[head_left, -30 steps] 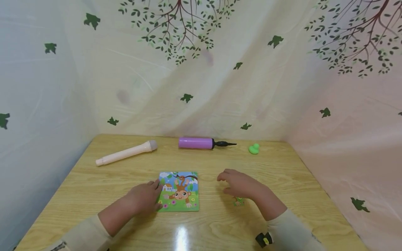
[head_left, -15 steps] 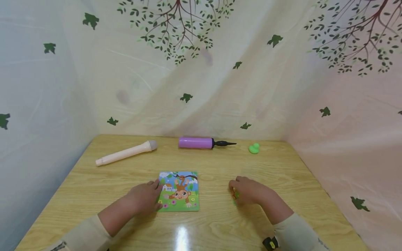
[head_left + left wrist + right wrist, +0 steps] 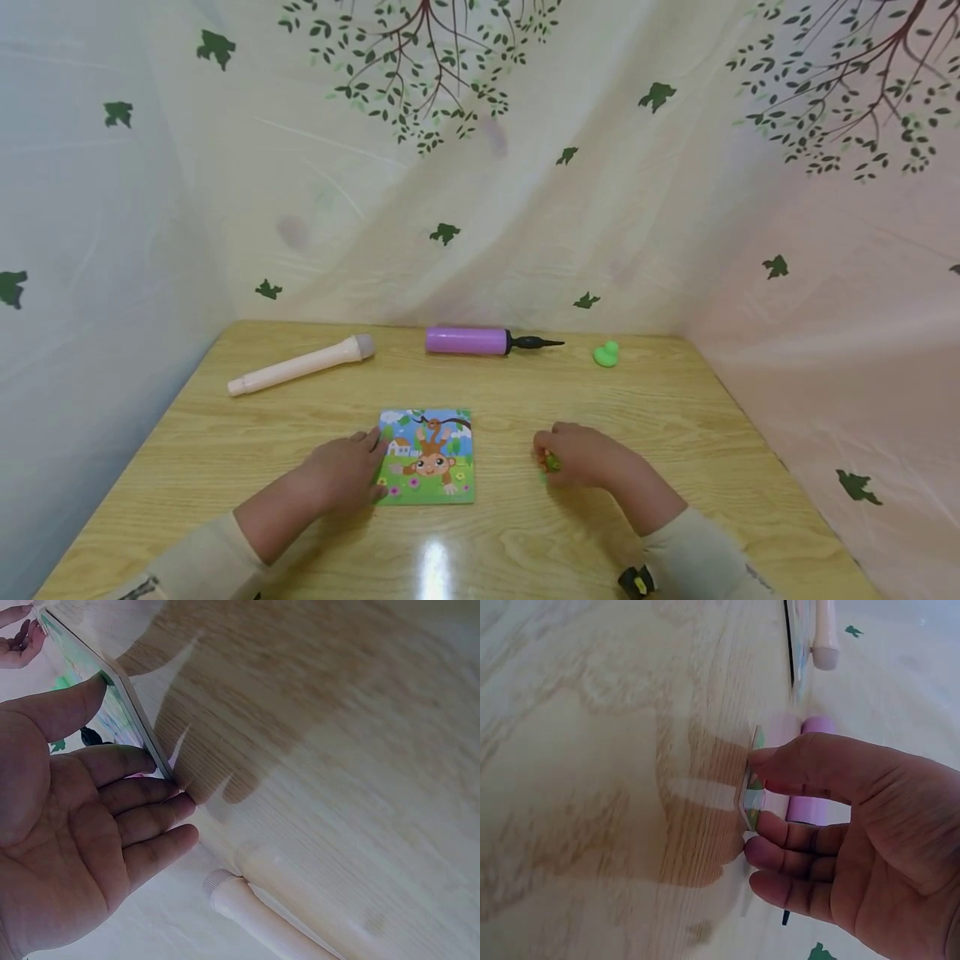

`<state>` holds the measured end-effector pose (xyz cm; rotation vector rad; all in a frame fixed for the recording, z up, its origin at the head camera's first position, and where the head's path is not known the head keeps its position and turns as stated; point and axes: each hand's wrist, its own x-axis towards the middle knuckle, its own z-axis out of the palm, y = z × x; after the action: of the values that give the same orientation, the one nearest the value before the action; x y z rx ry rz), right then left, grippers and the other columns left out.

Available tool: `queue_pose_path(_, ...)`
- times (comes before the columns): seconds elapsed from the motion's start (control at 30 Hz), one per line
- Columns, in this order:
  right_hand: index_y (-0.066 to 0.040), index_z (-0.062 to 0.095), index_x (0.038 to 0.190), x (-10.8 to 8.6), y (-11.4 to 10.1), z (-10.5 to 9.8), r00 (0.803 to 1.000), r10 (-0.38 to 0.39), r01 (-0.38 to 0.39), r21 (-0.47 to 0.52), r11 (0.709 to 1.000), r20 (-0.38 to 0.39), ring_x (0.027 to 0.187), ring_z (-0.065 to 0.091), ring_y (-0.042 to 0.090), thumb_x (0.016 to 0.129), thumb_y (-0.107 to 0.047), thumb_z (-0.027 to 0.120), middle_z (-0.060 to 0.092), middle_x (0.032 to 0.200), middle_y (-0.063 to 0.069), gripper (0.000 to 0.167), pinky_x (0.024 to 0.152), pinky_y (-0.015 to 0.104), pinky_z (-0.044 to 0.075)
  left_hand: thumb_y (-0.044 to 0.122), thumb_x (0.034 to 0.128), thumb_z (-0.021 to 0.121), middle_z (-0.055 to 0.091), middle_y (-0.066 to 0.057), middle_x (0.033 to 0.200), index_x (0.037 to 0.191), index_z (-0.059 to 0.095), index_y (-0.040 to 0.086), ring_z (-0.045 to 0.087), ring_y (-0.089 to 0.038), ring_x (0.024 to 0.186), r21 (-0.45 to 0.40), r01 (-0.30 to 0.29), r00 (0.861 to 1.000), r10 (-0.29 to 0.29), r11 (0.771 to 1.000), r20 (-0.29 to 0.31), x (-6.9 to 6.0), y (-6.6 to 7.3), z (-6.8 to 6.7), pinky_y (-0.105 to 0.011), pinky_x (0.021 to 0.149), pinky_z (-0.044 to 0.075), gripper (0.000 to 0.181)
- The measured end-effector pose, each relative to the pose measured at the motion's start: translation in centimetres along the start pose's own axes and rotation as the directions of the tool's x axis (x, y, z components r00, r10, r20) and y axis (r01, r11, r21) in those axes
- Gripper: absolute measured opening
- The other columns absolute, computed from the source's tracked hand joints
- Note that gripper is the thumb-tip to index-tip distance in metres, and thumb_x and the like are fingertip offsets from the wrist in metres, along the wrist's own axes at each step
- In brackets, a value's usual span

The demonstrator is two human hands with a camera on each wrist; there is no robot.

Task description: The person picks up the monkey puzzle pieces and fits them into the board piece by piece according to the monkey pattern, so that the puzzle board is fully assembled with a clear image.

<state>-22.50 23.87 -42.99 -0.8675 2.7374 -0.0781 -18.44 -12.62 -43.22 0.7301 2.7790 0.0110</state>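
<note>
A square picture puzzle with a cartoon monkey lies flat near the middle of the table. At its left edge rests my left hand. The left wrist view has its fairly straight fingers and thumb touching the rim of the puzzle, the palm holding nothing. To the right of the puzzle, my right hand pinches a small green puzzle piece low over the table. In the right wrist view the thumb lies on the thin piece, the fingers curl toward it, and part of it is covered.
Along the back of the wooden table lie a pale toy microphone, a purple balloon pump with a black nozzle, and a small green duck. A printed cloth hangs behind the table and at both sides.
My right hand has come down onto the small puzzle piece, taken hold of it and shifted slightly left. My left hand and the square puzzle have stayed in place.
</note>
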Motion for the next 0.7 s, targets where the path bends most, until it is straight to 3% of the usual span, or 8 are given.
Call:
queue_pose_path(0.43,-0.023,0.059,0.1,2.5,-2.9,0.1,0.997,-0.075,0.077,0.068,0.995,-0.035,0.074,0.046,0.009,0.081,-0.031,0.074,0.052,0.087,-0.008,0.026,0.065,0.024,0.043,0.042,0.0935,0.063,0.037,-0.026,0.152,0.143,0.044,-0.006,0.039,-0.043,0.138,0.01,0.009,1.0,-0.009,1.0,0.007,0.0,0.1,0.0,-0.053,0.114,0.037,0.071)
queue_pose_path(0.7,-0.024,0.059,0.102,4.2,-6.0,-0.1,0.982,-0.175,0.176,0.006,0.984,-0.074,0.077,0.047,0.007,0.082,-0.033,0.073,0.052,0.089,-0.01,0.026,0.067,0.022,0.044,0.041,0.0927,0.065,0.038,-0.026,0.152,0.143,0.044,-0.006,0.039,-0.043,0.138,-0.006,0.011,1.0,-0.011,1.0,-0.003,0.1,0.2,0.0,-0.053,0.114,0.037,0.072)
